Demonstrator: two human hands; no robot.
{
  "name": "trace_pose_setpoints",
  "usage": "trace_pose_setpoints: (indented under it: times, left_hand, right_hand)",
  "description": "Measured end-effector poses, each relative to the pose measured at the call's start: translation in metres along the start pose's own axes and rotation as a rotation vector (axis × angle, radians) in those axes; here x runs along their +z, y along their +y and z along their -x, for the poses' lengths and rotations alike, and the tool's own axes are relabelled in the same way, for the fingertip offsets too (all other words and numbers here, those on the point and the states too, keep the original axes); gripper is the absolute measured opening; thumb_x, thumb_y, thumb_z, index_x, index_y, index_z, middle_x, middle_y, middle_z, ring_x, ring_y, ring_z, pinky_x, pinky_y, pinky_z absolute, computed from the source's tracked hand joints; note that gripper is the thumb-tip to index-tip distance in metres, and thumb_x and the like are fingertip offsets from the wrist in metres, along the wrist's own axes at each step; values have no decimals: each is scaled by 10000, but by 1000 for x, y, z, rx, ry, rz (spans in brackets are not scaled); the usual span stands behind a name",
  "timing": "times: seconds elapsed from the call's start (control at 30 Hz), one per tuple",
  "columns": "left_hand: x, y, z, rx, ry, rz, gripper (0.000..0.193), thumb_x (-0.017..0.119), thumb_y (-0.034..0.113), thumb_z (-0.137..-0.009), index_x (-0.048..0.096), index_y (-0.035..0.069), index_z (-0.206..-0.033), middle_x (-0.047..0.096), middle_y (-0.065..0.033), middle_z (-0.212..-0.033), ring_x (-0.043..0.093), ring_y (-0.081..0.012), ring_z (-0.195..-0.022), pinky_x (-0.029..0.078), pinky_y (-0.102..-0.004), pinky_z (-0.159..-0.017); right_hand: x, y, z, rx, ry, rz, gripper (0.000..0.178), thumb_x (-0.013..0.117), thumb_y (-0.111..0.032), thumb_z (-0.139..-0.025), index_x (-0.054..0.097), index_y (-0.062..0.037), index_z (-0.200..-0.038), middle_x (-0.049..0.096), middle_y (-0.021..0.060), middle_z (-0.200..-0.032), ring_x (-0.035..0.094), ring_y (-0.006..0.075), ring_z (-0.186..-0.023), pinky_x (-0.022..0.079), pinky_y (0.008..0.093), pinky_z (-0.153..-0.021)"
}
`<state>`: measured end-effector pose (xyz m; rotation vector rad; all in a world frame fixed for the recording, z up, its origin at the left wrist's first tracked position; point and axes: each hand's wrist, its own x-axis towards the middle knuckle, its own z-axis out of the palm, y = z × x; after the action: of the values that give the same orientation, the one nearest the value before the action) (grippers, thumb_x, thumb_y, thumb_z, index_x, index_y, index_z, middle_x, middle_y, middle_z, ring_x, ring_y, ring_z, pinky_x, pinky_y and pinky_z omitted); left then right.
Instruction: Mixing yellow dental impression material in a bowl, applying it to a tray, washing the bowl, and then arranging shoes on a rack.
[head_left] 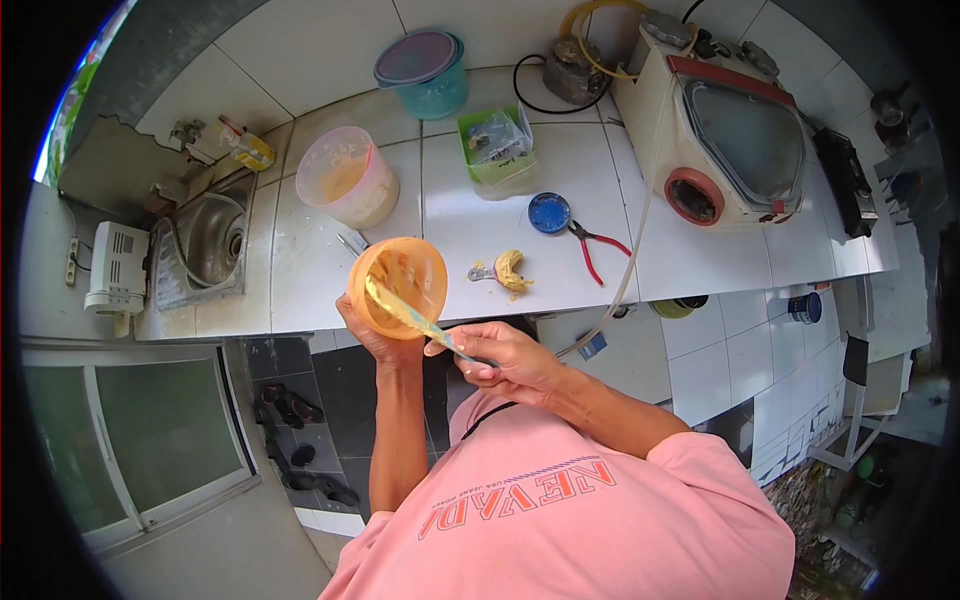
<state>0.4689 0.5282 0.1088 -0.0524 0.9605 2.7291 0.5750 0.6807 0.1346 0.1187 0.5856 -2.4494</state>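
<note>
My left hand (372,337) is wrapped round an orange mixing bowl (432,272), which is tilted so its smeared inside shows. Pinched in my right hand (512,362) is a spatula (412,316), its blade coated with a pale yellow paste and lying across the bowl's opening. Beyond the bowl, on the white tiled counter (455,215), lies a metal impression tray (482,273) with a curved mass of yellow material (511,272) on it. Crumbs of the same yellow are scattered beside the tray. Part of a metal tool (352,243) shows behind the bowl.
A pink tub (375,200), a teal lidded bucket (438,95) and a green-rimmed box (498,165) stand farther back. Red-handled pliers (598,250) lie by a blue round lid (549,213). A cabinet-like machine (730,150) with a hose is at right, a sink (215,245) at left.
</note>
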Motion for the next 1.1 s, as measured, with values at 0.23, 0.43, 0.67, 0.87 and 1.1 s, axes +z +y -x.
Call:
trace_pose_setpoints:
  times: [0.23,0.43,0.67,0.87,1.1]
  left_hand:
    - [29,1,7,13,172,278,480,422,450,-944,518,116,-1276,553,-87,-1285,529,-296,-1191,455,-490,-994]
    - [46,16,-3,86,223,341,478,467,447,-934,524,105,-1262,560,-95,-1270,534,-296,-1185,453,-493,-997]
    - [44,8,-1,70,97,319,506,380,472,-953,478,129,-1312,528,-82,-1301,514,-284,-1211,442,-490,-1013]
    - [33,1,3,10,169,390,571,568,502,-881,502,124,-1305,522,-102,-1320,490,-338,-1224,309,-593,-1093]
    - [30,5,7,50,130,396,461,468,433,-950,506,114,-1281,555,-81,-1270,537,-287,-1178,448,-486,-1006]
  right_hand:
    - [-23,-12,-18,-996,407,1444,463,641,-34,-850,599,-154,-1296,562,72,-786,532,165,-654,454,269,-583]
    - [-42,-3,20,-1018,528,1864,524,648,42,-773,634,-161,-1256,554,84,-802,583,206,-681,483,302,-605]
    - [-14,-13,6,-928,420,1210,341,590,-90,-929,581,-21,-1262,622,75,-729,507,89,-607,426,240,-545]
    - [-8,-20,16,-155,539,639,342,587,-141,-934,464,-1,-1220,583,11,-616,430,28,-497,323,189,-465]
    - [-23,-19,38,-602,524,1105,376,601,-58,-892,553,-33,-1265,590,31,-641,497,100,-522,404,252,-494]
